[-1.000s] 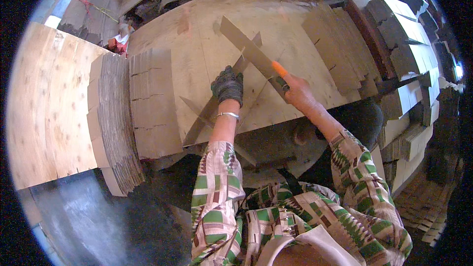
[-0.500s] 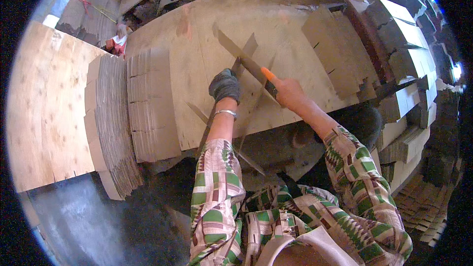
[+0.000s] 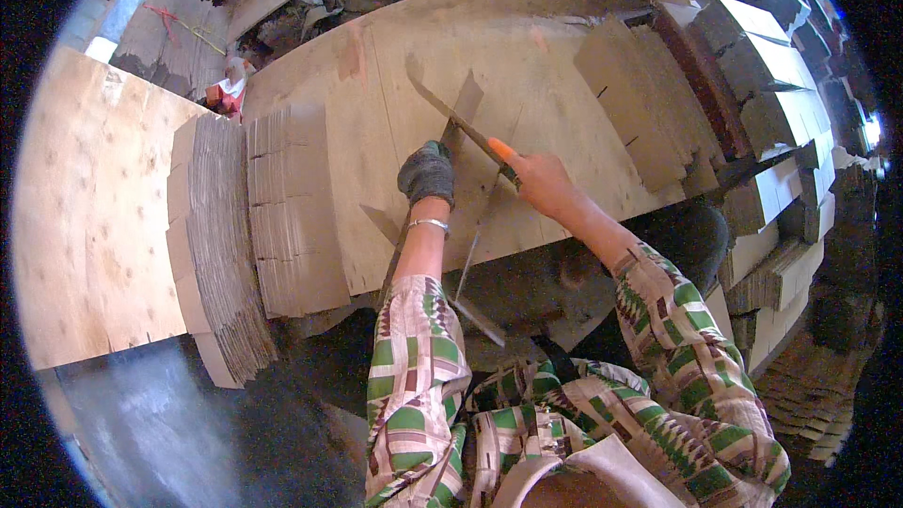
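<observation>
Below me, my gloved left hand (image 3: pixel 427 172) presses a thin cardboard strip (image 3: pixel 463 111) flat on the plywood table (image 3: pixel 395 56), fingers curled over it. My right hand (image 3: pixel 538 179) is closed around an orange-handled knife (image 3: pixel 470 127), blade laid across the strip. I judge cutting is under way; next calls for a steady draw along it, clear of the glove.

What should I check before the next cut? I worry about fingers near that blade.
1. Right hand grips the knife by its orange handle: ok.
2. Gloved left hand holds the cardboard strip: ok.
3. Left hand clear of the blade: not ok, it is right beside it.
4. Right hand gloved: not ok, bare.
5. Blade sharpness: cannot tell.
6. Cardboard stack lies apart on the table: ok.
</observation>
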`<act>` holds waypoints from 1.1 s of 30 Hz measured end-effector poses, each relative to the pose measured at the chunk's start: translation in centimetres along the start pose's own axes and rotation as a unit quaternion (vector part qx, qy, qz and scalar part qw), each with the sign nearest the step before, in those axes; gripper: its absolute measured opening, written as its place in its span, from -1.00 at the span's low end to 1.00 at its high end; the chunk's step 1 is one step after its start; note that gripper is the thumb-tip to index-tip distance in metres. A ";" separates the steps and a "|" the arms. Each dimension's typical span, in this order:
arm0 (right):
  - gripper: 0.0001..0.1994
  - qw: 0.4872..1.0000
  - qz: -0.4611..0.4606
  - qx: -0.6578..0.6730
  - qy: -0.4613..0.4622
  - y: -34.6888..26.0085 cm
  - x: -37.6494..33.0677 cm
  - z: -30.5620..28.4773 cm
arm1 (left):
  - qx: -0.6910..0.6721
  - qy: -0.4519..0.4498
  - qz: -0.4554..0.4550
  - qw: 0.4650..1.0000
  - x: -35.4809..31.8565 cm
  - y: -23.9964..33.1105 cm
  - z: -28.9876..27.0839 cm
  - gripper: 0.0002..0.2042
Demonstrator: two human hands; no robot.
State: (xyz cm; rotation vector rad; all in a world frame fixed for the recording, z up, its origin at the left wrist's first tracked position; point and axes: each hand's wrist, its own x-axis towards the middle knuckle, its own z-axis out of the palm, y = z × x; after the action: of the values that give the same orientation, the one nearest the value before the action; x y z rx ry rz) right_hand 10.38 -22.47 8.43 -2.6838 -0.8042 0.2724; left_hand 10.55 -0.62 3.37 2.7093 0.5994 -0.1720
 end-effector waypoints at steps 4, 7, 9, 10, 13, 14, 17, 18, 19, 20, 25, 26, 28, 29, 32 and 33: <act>-0.15 0.998 -0.014 0.019 0.053 0.7 -1.6 -0.2 | 0.004 0.002 0.003 1.000 -0.6 0.1 0.0 -0.75; -0.16 0.998 -0.033 0.018 0.049 0.9 -1.3 0.7 | 0.021 -0.010 -0.004 1.000 -0.4 0.0 -0.1 -0.75; -0.18 1.000 -0.011 -0.002 0.022 1.1 -1.0 0.7 | 0.014 -0.015 0.000 1.000 0.1 0.6 0.1 -0.74; -0.20 1.000 0.011 -0.016 0.000 0.9 -0.7 0.8 | 0.011 -0.017 0.002 1.000 0.2 0.8 0.2 -0.74; -0.24 0.997 0.039 0.027 -0.053 -0.3 -0.8 -0.7 | -0.016 0.021 0.036 0.999 -1.0 -1.3 -1.0 -0.65; -0.25 0.994 0.068 0.045 -0.067 0.7 -1.8 -1.7 | -0.022 0.077 0.069 0.994 -1.6 -0.8 -0.1 -0.61; -0.28 0.965 0.060 -0.071 0.244 8.0 -4.4 -1.5 | -0.031 0.191 0.118 0.974 -5.4 -1.6 -0.2 -0.48; -0.33 0.939 0.123 -0.190 0.260 11.0 -4.9 -2.4 | -0.033 0.181 0.121 0.975 -7.1 -1.5 -1.5 -0.44; -0.38 0.894 0.185 -0.306 0.270 14.2 -5.4 -3.7 | -0.034 0.171 0.124 0.977 -8.7 -1.5 -2.2 -0.41; -0.37 0.899 0.259 -0.286 0.208 16.0 -5.9 -4.8 | -0.013 0.175 0.141 0.974 -10.4 -2.2 -2.5 -0.40; -0.59 0.901 0.368 -0.182 0.143 22.7 -7.3 -9.9 | 0.072 0.122 0.228 0.963 -16.5 -3.3 -1.0 -0.40; -0.59 0.899 0.381 -0.146 0.161 21.7 -6.9 -10.9 | 0.106 0.104 0.241 0.959 -17.1 -3.8 -0.7 -0.41; -0.59 0.917 0.309 -0.091 0.234 19.3 -5.7 -10.6 | 0.111 0.105 0.231 0.961 -17.5 -4.9 0.2 -0.58; -0.58 0.917 0.292 -0.061 0.265 18.5 -6.5 -11.3 | 0.102 0.083 0.228 0.965 -16.8 -4.1 1.1 -0.63; -0.41 0.935 0.154 0.056 0.314 11.4 -6.4 -7.5 | 0.063 0.152 0.232 0.959 -15.8 -4.7 3.0 -0.74; -0.30 0.945 0.046 0.076 0.314 7.5 -6.9 -6.3 | 0.067 0.136 0.225 0.962 -15.4 -4.5 2.7 -0.73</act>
State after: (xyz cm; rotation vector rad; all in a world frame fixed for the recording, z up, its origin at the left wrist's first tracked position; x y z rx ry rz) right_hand 10.11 -33.80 12.17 -2.4308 -0.4366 -0.4663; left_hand -5.39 -3.76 2.36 2.9399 0.0253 0.2897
